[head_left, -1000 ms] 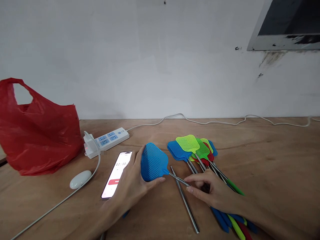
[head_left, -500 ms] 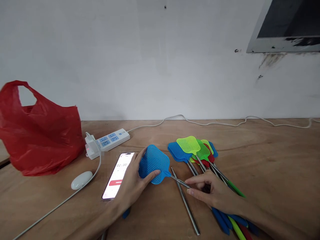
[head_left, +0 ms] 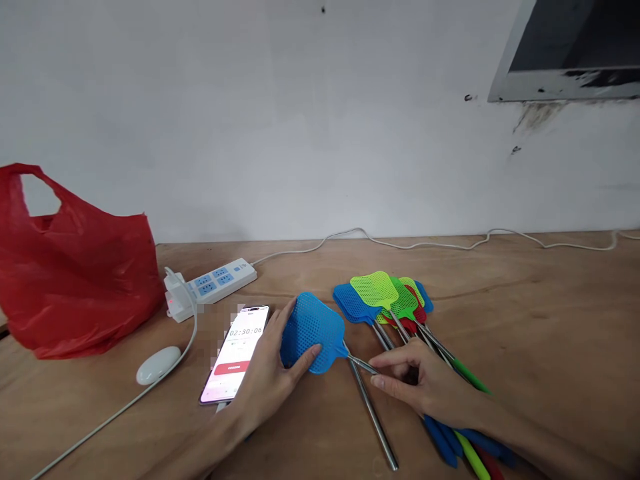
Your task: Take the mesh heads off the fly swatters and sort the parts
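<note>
Presently the left hand [head_left: 275,363] has its fingers clamped on a blue perforated plastic swatter head [head_left: 323,327], held over the brown wooden desk [head_left: 550,313]. The right hand [head_left: 425,385] has its fingers pinched together on the slim silver metal shaft [head_left: 361,363] at that head's neck. A straight silver metal rod [head_left: 376,423] lies on the desk, passing below the shaft (touching or not, I cannot tell). A heap of lime, blue, green and red mesh swatters [head_left: 375,290] extends beneath the right hand; a lit smartphone [head_left: 235,357] lies beside the left.
</note>
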`<state>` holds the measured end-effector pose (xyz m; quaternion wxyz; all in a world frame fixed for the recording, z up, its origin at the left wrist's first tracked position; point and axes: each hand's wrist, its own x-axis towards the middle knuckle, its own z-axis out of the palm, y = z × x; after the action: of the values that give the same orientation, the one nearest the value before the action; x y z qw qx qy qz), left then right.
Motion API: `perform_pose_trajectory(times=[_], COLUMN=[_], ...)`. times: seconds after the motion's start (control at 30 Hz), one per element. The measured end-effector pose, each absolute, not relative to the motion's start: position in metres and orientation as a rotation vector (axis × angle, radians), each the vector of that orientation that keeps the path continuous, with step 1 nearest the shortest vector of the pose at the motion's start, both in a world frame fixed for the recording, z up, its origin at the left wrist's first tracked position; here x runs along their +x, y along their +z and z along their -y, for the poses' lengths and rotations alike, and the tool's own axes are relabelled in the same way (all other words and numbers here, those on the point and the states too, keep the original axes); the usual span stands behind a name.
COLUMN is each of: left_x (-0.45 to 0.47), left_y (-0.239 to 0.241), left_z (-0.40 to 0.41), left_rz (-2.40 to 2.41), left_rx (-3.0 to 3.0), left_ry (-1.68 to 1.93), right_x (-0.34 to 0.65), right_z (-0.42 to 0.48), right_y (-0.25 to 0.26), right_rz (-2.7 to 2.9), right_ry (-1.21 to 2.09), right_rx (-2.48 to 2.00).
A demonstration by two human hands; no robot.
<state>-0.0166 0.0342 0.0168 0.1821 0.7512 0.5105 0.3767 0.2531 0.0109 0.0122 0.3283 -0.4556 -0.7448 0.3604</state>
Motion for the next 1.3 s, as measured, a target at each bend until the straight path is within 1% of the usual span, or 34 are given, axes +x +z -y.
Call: perform_pose_trajectory(times=[0.17,0.43,0.57,0.77,1.0,1.13,1.3], left_x=[-0.016,-0.020,-0.022,-0.023,-0.023,-0.021,-0.014], left_y=[0.015,0.010,0.010,0.015,0.028,0.033,0.034], left_z=[-0.034,-0.037,-0.037,-0.035,-0.035,-0.032,-0.024], left_rz=[-1.432,-1.458,-1.429,-1.369,-1.446,-1.368,-1.224], left_rx=[2.071,2.106,2.050,1.963,1.784,1.866,2.014], left_ry=[0.980,0.957,0.953,1.003,1.287,1.157,0.819], right_x=[0.252,0.252,0.251,0.247,0.250,0.250,0.247], right_z=[-0.011,-0.013,-0.011,-0.013,-0.024,-0.028,-0.028], right_y=[0.014,0.010,0.012,0.018,0.018,0.021,0.026], right_rz=[1.924,1.996,1.987,1.869,1.387,1.144,0.929], right_ry=[0.943,0.866,0.880,1.144,1.380,1.514,1.585], right_rx=[-1.259,-1.214,-1.277,-1.226,-1.220,-1.113,-0.988])
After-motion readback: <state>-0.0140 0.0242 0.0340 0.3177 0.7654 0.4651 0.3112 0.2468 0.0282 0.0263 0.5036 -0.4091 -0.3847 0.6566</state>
